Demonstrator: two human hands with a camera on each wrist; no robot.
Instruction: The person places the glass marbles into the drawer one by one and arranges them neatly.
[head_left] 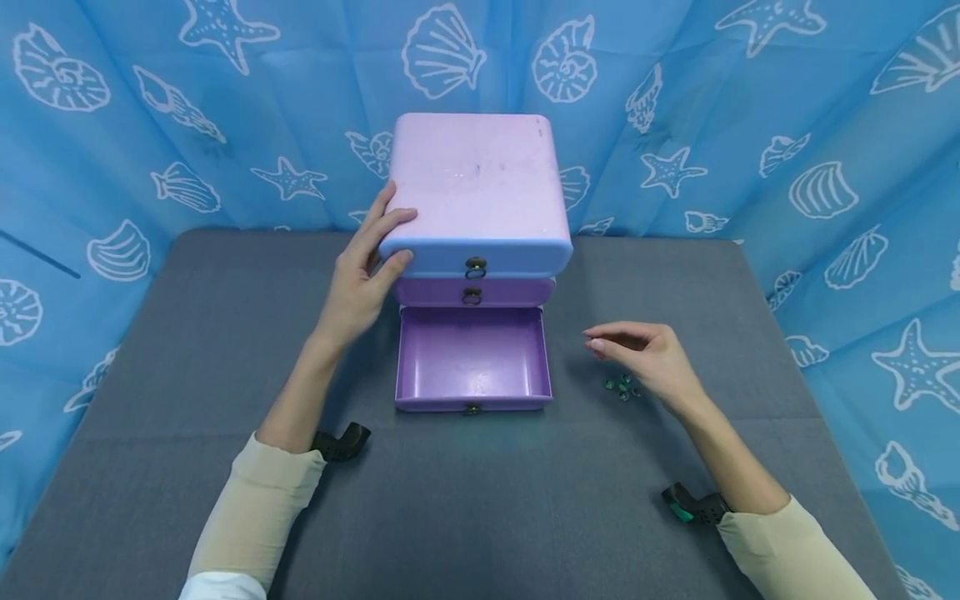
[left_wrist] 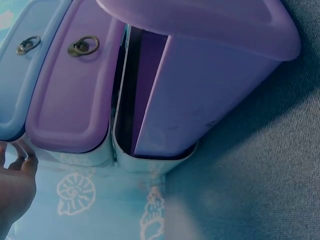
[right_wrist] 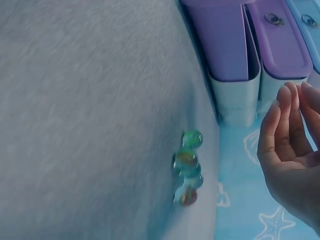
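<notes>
A small chest of drawers with a pink top stands at the back middle of the table. Its bottom purple drawer is pulled out, and the inside shows bare. The blue top drawer and the purple middle one are closed. My left hand rests on the chest's upper left corner, thumb at the front edge and fingers along the side and top. Above several green glass marbles, right of the drawer, hovers my right hand. Its fingertips come close to the thumb, and nothing shows between them.
Grey cloth covers the table. Behind and at both sides hangs a blue curtain with white shell prints, close to the chest's back. Black wrist mounts stick out below both forearms. Each drawer carries a small ring pull.
</notes>
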